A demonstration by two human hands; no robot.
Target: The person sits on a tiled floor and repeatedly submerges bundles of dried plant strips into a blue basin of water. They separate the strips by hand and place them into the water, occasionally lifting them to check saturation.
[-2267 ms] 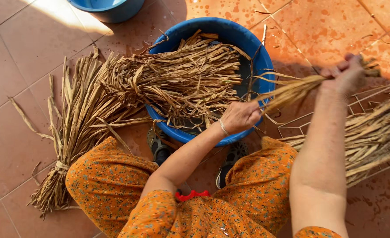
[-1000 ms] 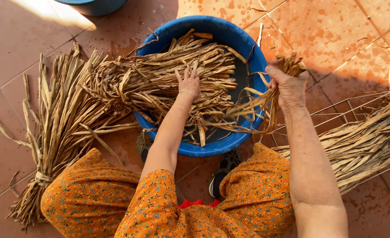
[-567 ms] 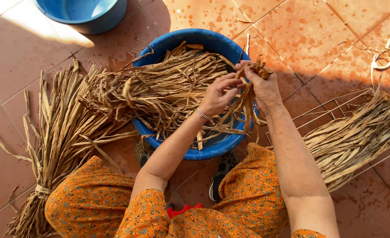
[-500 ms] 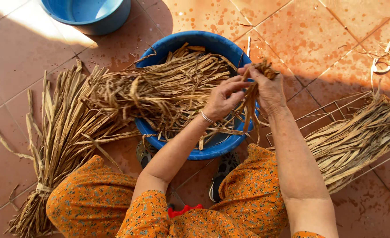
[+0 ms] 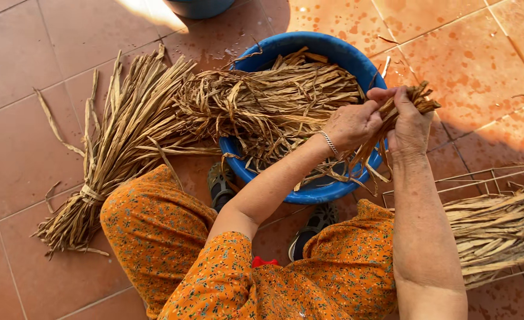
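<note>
A blue plastic basin (image 5: 333, 44) stands on the tiled floor, filled with dried tan leaf strips (image 5: 279, 104). My right hand (image 5: 410, 121) grips the top of a small bunch of strips (image 5: 419, 98) over the basin's right rim. My left hand (image 5: 351, 125) is closed on the same bunch just beside it; a thin bracelet circles that wrist. The bunch's loose ends hang down into the basin.
A tied sheaf of dried strips (image 5: 119, 148) lies on the floor at the left, fanning toward the basin. Another pile (image 5: 499, 231) rests on a wire rack (image 5: 481, 175) at the right. A second blue tub (image 5: 199, 7) sits at the top edge. Sandals (image 5: 220, 184) show beneath the basin.
My right hand carried its bunch from the far right to over the basin. My left hand went across the strips in the basin, then came up and joined it on the bunch.
</note>
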